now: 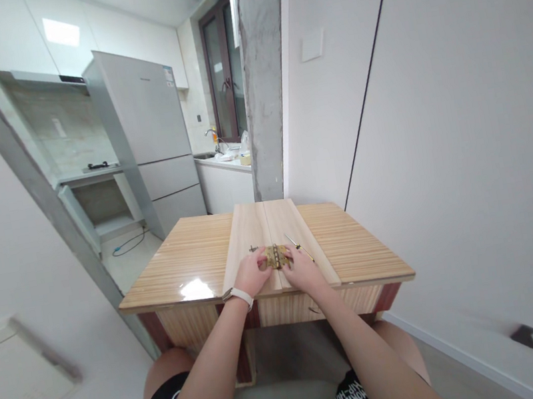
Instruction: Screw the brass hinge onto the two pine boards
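Two pale wooden boards (251, 229) lie side by side on a small striped wooden table (189, 259), their seam running away from me. A brass hinge (276, 256) sits across that seam near the front. My left hand (252, 273), with a white band on the wrist, has its fingers curled onto the hinge's left leaf. My right hand (302, 269) presses its fingers on the right leaf. A thin screwdriver (299, 247) lies on the right board just beyond my right hand. Small dark screws (253, 249) lie just left of the hinge.
A grey concrete pillar (265, 78) and white wall panels stand right behind the table. A fridge (148, 137), a counter with a sink (220, 159) and a window are at the back left. My knees are under the table's front edge.
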{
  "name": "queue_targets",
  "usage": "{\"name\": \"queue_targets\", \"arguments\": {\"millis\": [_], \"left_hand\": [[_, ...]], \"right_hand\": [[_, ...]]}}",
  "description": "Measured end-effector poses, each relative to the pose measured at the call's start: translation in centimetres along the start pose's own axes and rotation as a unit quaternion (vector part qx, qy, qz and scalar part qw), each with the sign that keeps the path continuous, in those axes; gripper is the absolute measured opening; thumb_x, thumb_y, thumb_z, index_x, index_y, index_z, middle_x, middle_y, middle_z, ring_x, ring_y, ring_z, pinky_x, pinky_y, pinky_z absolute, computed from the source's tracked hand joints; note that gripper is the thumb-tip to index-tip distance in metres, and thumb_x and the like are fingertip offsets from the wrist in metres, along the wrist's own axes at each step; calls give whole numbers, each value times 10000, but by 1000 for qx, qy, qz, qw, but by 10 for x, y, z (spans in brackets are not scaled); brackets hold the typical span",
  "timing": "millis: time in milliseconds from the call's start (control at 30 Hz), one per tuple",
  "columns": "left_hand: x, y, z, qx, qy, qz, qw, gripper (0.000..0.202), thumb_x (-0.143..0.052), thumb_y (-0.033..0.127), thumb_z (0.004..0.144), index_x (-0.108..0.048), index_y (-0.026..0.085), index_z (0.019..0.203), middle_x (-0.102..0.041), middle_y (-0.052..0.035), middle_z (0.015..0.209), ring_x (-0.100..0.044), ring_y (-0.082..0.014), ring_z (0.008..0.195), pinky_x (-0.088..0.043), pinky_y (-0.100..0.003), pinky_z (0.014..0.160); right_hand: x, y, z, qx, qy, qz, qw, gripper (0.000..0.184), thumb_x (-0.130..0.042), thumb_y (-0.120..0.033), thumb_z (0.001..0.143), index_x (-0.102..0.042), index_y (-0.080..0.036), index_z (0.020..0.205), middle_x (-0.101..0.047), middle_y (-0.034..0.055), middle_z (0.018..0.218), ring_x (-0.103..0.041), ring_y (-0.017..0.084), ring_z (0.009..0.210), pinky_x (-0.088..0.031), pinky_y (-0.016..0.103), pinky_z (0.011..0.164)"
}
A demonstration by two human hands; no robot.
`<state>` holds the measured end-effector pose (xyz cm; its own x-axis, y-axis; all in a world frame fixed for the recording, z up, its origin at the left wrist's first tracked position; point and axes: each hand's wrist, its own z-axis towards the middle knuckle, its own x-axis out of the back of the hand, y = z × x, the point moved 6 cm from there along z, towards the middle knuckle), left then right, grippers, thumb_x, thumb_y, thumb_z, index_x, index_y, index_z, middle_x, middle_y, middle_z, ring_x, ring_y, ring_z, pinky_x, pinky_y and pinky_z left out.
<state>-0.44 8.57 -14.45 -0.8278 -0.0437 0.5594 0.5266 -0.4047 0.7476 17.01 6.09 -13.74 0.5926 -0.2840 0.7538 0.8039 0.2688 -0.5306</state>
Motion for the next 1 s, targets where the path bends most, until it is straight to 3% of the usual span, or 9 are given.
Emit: {"name": "queue_targets", "arguments": {"millis": [600, 800, 1000], "left_hand": [[3, 8, -2, 12, -9, -9, 1000, 619, -779, 129, 811, -613, 206, 1403, -780, -73, 1148, -737, -186, 1045, -555, -298, 976], [2, 4, -1, 9, -1, -14, 1000, 650, -803, 148, 790, -610, 174, 1411, -778, -91, 1150, -738, -191, 1045, -557, -293, 978], [3, -2, 1, 24, 9, -23, 999, 548, -659, 84, 870, -615, 146, 1413, -790, -83, 1108, -746, -180, 949, -574, -285, 925]], "right_hand": [[-5, 5, 2, 6, 12, -16, 1000, 513, -564, -171, 857, -553, -213, 1369, -688, 103, 1187, -605, 222, 1140, -460, 332, 1026], [-5, 6, 2, 6, 16, -4, 1000, 510, -570, -167, 854, -556, -205, 1362, -697, 106, 1189, -617, 230, 1141, -469, 345, 1026], [-7, 15, 5, 4, 14, 19, 1000, 545, -482, -53, 839, -570, -199, 1357, -706, 96, 1229, -620, 204, 1177, -452, 327, 1059]]}}
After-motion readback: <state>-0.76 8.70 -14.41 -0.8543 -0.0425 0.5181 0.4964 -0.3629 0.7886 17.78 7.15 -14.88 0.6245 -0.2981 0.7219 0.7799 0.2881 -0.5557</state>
